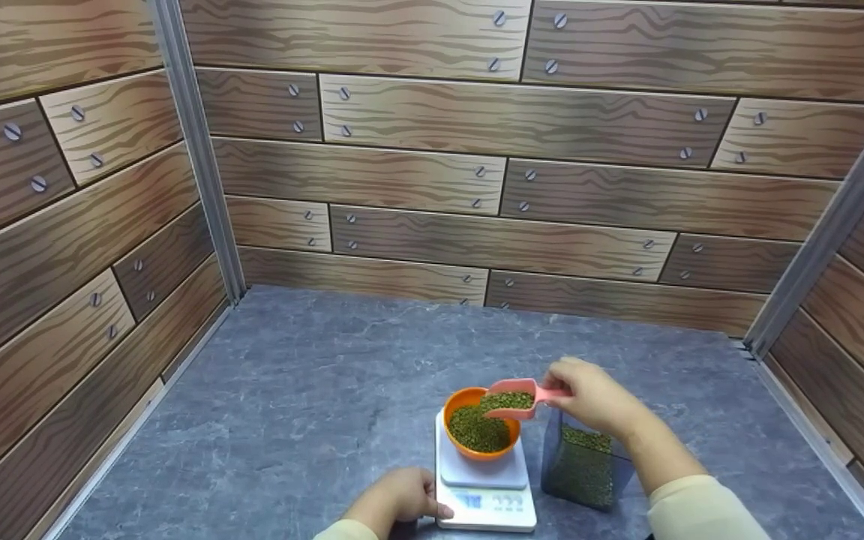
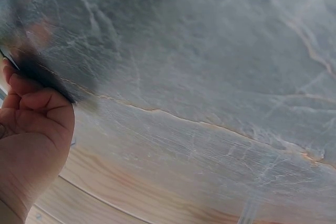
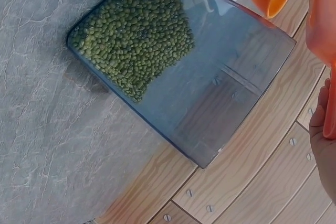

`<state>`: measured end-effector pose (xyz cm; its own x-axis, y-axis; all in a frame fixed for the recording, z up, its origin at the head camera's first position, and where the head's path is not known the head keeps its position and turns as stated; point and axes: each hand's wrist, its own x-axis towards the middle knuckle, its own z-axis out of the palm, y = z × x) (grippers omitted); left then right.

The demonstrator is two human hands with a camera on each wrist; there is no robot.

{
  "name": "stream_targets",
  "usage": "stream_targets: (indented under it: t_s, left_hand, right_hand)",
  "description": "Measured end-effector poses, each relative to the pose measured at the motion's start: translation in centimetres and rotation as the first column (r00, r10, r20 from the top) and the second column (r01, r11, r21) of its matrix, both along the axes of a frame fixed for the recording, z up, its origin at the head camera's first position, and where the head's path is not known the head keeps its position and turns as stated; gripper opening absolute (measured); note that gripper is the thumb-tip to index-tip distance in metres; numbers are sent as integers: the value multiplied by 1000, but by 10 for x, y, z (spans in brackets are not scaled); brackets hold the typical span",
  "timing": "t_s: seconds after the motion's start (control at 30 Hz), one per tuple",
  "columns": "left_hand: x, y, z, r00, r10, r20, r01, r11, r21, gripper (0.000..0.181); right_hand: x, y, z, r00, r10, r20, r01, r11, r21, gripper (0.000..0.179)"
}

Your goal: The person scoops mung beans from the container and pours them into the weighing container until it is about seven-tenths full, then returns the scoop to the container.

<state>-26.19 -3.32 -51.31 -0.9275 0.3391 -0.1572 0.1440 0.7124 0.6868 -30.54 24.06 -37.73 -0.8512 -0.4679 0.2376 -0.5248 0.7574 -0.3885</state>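
Observation:
My right hand [image 1: 593, 397] grips the handle of a pink scoop [image 1: 542, 394], loaded with green beans [image 3: 134, 35]. The scoop is over the right rim of an orange bowl [image 1: 450, 409], which holds more beans. Under the bowl is a white kitchen scale [image 1: 484, 517] with a lit display, its digits too blurred to read. My left hand [image 1: 406, 493] holds the scale's front left corner, thumb on top; its fingers [image 2: 42, 100] look curled in the left wrist view. Right of the scale stands a clear bin [image 3: 226, 93], partly filled with beans, below my right forearm.
A grey marbled tabletop [image 1: 312, 405] lies under everything. Wood-patterned panels [image 1: 402, 172] wall in the back and both sides, with metal posts [image 1: 203, 150] at the corners. The bin stands close beside the scale.

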Motion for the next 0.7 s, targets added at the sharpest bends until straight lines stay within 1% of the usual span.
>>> stream_targets:
  t_s: [0.23, 0.43, 0.7]
  left_hand:
    - [0, -1, 0, 1000, 6, 10, -6, 1000, 17, 38]
    - [-2, -1, -1, 999, 9, 34, -10, 1000, 18, 37]
    - [-1, -1, 0, 1000, -6, 12, 6, 1000, -7, 38]
  right_hand:
    - [-1, -1, 0, 1000, 11, -3, -11, 1000, 14, 11]
    - [0, -2, 0, 999, 16, -29, -14, 999, 45, 12]
    - [0, -4, 2, 999, 17, -40, -14, 997, 75, 14]
